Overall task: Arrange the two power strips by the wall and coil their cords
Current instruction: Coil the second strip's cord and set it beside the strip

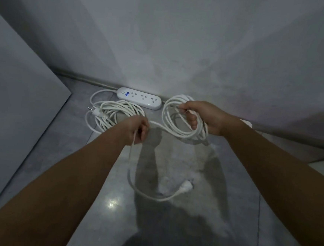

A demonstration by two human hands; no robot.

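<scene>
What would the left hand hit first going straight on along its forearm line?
Likely the left edge of the coil held in the right hand; the end of the power strip lies near that line but lower. Depth unclear.

Grey wall [183, 37]; glossy grey floor [75, 174]

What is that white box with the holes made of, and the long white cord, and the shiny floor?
The power strip looks like hard, smooth white plastic: it has rounded moulded edges and a soft sheen. The cord seems to be rubbery plastic, since it bends into loose loops. The floor looks like polished stone or tile, because it mirrors a spot of light.
</scene>
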